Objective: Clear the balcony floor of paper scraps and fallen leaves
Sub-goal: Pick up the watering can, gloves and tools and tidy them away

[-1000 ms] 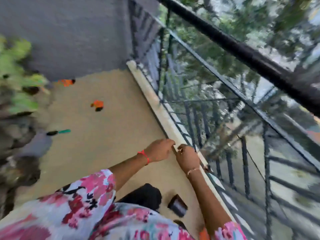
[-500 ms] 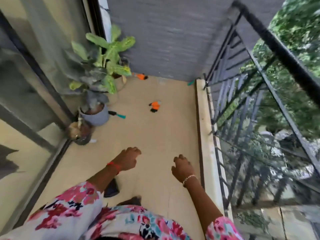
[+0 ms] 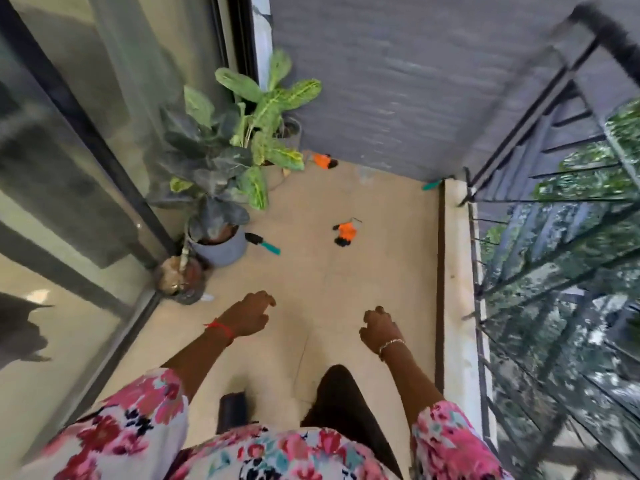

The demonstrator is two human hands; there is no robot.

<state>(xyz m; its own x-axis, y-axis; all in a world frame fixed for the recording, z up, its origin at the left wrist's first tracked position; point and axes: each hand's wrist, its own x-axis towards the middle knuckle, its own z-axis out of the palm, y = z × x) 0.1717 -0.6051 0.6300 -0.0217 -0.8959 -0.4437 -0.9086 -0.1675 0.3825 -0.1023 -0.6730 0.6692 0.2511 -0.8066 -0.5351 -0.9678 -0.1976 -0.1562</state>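
The beige balcony floor (image 3: 329, 289) stretches ahead of me. My left hand (image 3: 251, 313) hangs over it with loosely curled fingers and holds nothing. My right hand (image 3: 379, 327) hangs near the raised ledge, fingers curled under, with nothing visible in it. A small white scrap (image 3: 207, 297) lies beside the nearest pot. A pale leaf (image 3: 286, 172) lies under the far plant. No other scraps show on the open floor.
Potted plants (image 3: 221, 244) line the glass door (image 3: 69, 168) on the left. Two orange-black gloves (image 3: 345, 233) (image 3: 323, 161) and a teal-handled trowel (image 3: 263, 244) lie on the floor; another teal tool (image 3: 432, 185) sits in the far corner. A black railing (image 3: 554, 202) and ledge (image 3: 457, 271) bound the right.
My view swung left from the railing to the whole balcony. Both hands left the ledge by the railing and now hang apart over the floor.
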